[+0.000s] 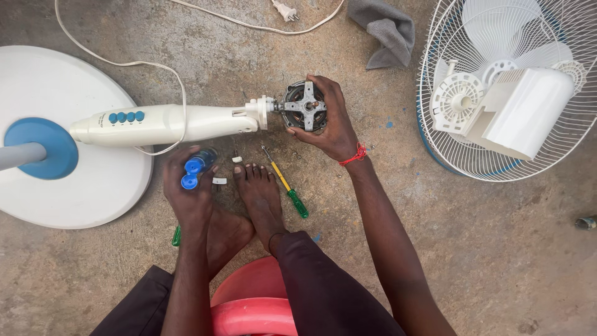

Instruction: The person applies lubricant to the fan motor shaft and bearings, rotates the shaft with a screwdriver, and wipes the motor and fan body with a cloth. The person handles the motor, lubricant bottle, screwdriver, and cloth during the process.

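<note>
At center, the right hand (pixel 333 124) grips 1 motor (pixel 304 107); lower left, the left hand (pixel 186 186) clasps 1 blue bottle (pixel 196 169). 2 screwdrivers: 1 (pixel 287 187) between them, 1 (pixel 177 236) under the left wrist.

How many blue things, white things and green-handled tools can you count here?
Blue: 2 - fan base collar, bottle in the left hand
White: 3 - fan base, grille, motor cover
Green-handled screwdrivers: 2
Total: 7
</note>
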